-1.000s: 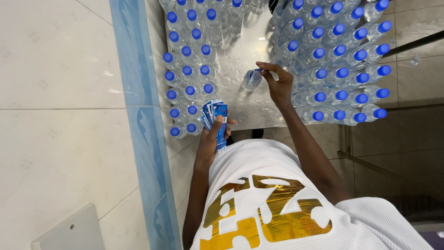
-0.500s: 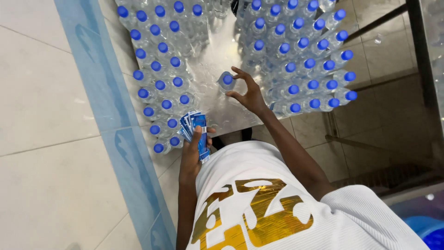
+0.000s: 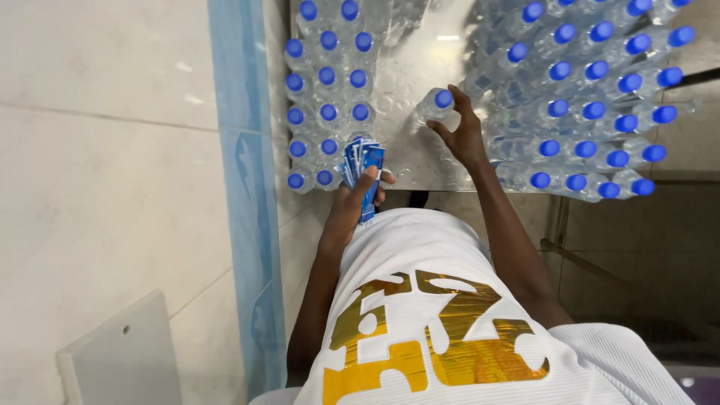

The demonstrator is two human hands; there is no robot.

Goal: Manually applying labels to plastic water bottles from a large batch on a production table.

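The bottle (image 3: 437, 105) under my right grip (image 3: 463, 135) is clear plastic with a bright blue cap. The rows of bottles on the left (image 3: 328, 82) and on the right (image 3: 585, 97) match it: clear bodies, blue caps. The labels (image 3: 362, 174) fanned in my left grip (image 3: 352, 206) are blue with white. The counter (image 3: 420, 60) is shiny silver. My shirt (image 3: 450, 330) is white, ribbed, with gold shapes. The wall (image 3: 105, 165) is cream tile crossed by a pale blue patterned band (image 3: 244, 150).

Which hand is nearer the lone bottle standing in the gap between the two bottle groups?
Right. The right hand touches the lone bottle; the left hand is apart, holding blue labels.
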